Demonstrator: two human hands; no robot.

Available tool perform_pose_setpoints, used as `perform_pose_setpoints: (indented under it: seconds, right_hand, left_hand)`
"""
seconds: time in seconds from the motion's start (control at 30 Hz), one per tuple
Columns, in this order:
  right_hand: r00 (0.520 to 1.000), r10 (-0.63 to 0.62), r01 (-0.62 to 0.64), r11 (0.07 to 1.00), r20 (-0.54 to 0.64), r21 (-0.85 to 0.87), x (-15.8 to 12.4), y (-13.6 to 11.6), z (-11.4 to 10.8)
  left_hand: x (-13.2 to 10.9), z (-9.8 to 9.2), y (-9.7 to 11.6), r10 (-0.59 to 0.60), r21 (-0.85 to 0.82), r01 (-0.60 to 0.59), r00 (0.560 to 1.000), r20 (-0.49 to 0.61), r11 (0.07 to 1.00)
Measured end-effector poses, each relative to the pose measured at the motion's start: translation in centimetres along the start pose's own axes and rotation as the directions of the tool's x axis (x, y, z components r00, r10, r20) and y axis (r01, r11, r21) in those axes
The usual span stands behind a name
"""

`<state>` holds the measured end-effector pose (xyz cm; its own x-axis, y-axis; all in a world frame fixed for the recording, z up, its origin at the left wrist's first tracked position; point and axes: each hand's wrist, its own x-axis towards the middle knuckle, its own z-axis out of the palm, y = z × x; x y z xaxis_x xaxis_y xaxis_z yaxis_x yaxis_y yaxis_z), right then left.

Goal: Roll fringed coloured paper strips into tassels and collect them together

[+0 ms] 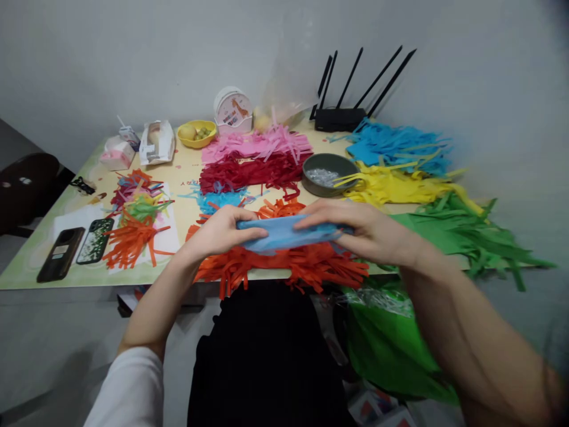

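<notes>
Between my two hands a folded strip of light blue tissue-like material (280, 232) is stretched sideways, slightly blurred. My left hand (226, 231) pinches its left end, thumb along the front. At the right end my right hand (355, 228) is closed round it, fingers over the top. Beneath the strip, orange fringed strips (284, 267) lie at the table's front edge, partly covered by my hands. Behind my left hand rests a small blue fringed piece (220, 200). Green fringed strips (448, 228) spread out beyond my right hand.
Crimson (253, 172) and pink fringes (262, 145) lie farther back, beside a dark round tin (329, 184) holding clear bits. Yellow (400, 185) and blue fringes (400, 145) sit right, before a router (340, 119). Two phones (61, 254) and a mixed-colour tassel bundle (137, 219) lie left.
</notes>
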<state>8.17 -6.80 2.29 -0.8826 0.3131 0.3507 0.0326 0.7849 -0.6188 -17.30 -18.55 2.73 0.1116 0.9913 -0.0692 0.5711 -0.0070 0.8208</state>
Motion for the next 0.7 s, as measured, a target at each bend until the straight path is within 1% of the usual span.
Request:
perform_pose_setpoints:
  seconds: [0.03,0.07,0.1,0.17,0.27,0.33,0.43,0.53,0.63,0.7]
  right_hand:
    - [0.998,0.030,-0.031,0.999,0.063,0.017,0.0,0.1,-0.5]
    - [0.993,0.066,-0.069,0.997,0.098,0.029,0.2,0.2,-0.9]
    - [0.990,0.102,-0.105,0.994,0.102,0.026,0.4,0.1,-1.2]
    - [0.985,0.152,-0.150,0.988,0.076,-0.038,1.3,-0.3,-1.1]
    - [0.977,0.199,-0.183,0.966,0.075,-0.183,2.7,-1.3,-0.3]
    - [0.972,0.220,-0.197,0.956,0.085,-0.217,3.2,-1.8,0.2]
    - [0.974,0.215,-0.200,0.961,0.063,-0.189,3.2,-2.1,0.5]
    - [0.975,0.217,-0.210,0.970,0.047,-0.123,2.7,-1.9,0.5]
    - [0.959,0.281,-0.281,0.959,-0.027,-0.031,2.2,-1.6,0.9]
    - [0.932,0.355,-0.346,0.932,-0.078,0.107,1.8,-1.6,1.5]
  left_hand:
    - [0.0,0.0,0.2,0.008,0.049,-0.007,1.000,-0.025,0.999]
    - [-0.1,0.1,0.3,0.022,0.090,-0.017,0.998,-0.054,0.996]
    - [-0.2,0.1,0.5,0.037,0.125,-0.027,0.997,-0.075,0.992]
    - [-0.3,0.1,0.7,0.061,0.176,-0.045,0.994,-0.088,0.983]
    - [-0.4,0.2,1.0,0.073,0.232,-0.048,0.992,-0.099,0.972]
    - [-0.4,0.2,1.1,0.063,0.249,-0.034,0.992,-0.110,0.968]
    - [-0.4,0.0,1.0,0.056,0.218,-0.029,0.991,-0.122,0.976]
    - [-0.5,-0.2,0.7,0.063,0.136,-0.046,0.990,-0.129,0.990]
    - [-0.7,-0.3,0.4,0.061,0.045,-0.055,0.988,-0.145,0.997]
    - [-0.9,-0.1,0.2,0.057,-0.037,-0.064,0.983,-0.172,0.997]
